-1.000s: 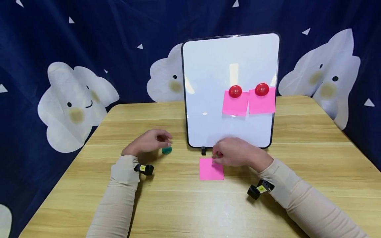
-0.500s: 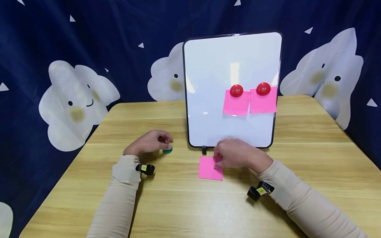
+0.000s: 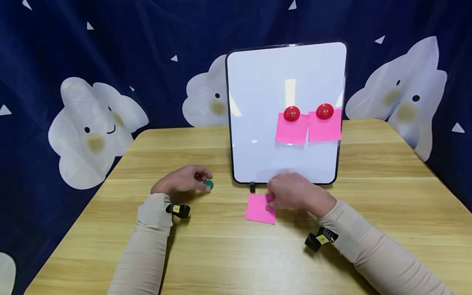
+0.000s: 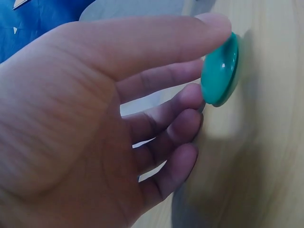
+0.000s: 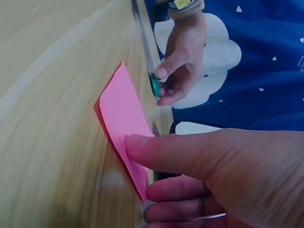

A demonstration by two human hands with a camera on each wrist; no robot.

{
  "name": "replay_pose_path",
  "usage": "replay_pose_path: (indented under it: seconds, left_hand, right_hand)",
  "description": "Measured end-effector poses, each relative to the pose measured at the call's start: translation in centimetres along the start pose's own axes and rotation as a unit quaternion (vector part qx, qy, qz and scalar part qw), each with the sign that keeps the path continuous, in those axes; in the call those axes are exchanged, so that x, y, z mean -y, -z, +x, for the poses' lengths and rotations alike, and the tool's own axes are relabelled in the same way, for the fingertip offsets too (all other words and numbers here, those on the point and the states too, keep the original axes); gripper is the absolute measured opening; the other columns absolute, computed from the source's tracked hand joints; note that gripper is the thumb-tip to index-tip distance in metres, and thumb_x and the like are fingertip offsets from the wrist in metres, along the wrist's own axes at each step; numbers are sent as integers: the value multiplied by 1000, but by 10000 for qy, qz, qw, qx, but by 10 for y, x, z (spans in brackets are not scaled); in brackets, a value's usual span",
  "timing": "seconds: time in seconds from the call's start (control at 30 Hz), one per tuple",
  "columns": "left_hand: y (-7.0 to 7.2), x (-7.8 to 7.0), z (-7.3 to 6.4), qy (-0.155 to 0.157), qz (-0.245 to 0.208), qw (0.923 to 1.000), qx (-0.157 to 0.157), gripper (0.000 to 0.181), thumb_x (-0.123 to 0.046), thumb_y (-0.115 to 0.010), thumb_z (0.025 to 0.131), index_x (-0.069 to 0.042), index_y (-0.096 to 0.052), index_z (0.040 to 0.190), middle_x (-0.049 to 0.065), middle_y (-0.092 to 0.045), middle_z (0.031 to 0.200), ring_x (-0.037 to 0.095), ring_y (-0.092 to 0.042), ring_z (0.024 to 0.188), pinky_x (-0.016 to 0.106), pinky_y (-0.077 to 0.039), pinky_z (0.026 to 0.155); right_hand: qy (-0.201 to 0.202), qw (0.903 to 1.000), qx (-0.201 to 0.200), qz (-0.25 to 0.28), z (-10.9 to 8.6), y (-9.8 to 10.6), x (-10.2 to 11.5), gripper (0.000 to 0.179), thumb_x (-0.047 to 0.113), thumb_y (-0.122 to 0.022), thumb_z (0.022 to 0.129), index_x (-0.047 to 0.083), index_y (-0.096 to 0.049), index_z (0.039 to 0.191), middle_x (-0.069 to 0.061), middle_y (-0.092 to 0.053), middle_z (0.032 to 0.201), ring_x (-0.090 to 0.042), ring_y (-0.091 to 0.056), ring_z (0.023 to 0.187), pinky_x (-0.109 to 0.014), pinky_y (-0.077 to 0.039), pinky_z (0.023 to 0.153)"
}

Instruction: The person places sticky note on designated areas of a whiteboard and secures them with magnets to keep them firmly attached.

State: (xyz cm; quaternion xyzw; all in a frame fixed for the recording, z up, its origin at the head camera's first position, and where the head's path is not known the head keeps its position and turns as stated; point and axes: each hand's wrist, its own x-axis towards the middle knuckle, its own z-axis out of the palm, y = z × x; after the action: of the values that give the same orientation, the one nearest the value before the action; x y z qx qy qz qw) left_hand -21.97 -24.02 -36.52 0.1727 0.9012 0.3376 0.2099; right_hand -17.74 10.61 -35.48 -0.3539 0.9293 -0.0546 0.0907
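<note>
My left hand (image 3: 182, 179) pinches a round green magnet (image 4: 221, 71) between thumb and forefinger; the other fingers curl loosely below. The magnet is at or just above the tabletop, left of the whiteboard (image 3: 258, 90). In front of the board, my right hand (image 3: 295, 191) pinches the right side of a pink sticky note (image 3: 258, 208). In the right wrist view the thumb (image 5: 142, 147) lies on the note's face, and the note's edge stands slightly off the wood. The fingers behind the note are partly hidden.
On the whiteboard's right half, two red magnets (image 3: 325, 111) each hold a pink sticky note (image 3: 324, 131). A small black foot (image 3: 252, 187) juts from the board's lower edge. A dark blue cloth (image 3: 147, 41) with clouds hangs behind the wooden table (image 3: 221, 262).
The left thumb and forefinger have closed on the green magnet, which has tilted. The sticky note at the right hand has turned slightly, its edge lifting from the table.
</note>
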Motion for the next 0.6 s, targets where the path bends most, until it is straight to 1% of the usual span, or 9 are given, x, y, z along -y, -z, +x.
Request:
replay_pose_path:
  seconds: [0.17,0.23,0.43,0.6]
  left_hand:
    - [0,-2,1,22,-135,9999,97,45,-14,-79,87,-2,-60,126,11,-58,105,25,-51,96,38,-44,87]
    - [0,-1,1,33,-126,9999,101,45,-12,-79,87,-2,-59,126,10,-57,104,24,-51,95,37,-44,86]
    - [-2,2,3,27,-102,9999,16,38,-11,-79,87,-3,-61,119,10,-58,102,24,-52,94,37,-45,84]
    - [-3,5,4,-13,-152,9999,-46,31,-12,-78,87,-3,-63,112,11,-60,101,25,-53,92,36,-46,83]
  right_hand:
    - [7,9999,-35,124,0,0,0,25,37,-81,83,25,-62,72,14,-53,71,-10,-50,70,-34,-46,66]
    - [43,9999,-45,147,1,-2,0,21,33,-80,84,24,-63,75,13,-53,72,-11,-50,71,-33,-45,67]
    - [162,9996,-66,203,2,-4,1,14,23,-79,86,20,-66,80,9,-53,76,-13,-49,74,-33,-44,69]
    - [198,9994,-60,285,2,-5,1,11,21,-79,86,18,-68,83,8,-54,79,-13,-51,77,-33,-46,71]
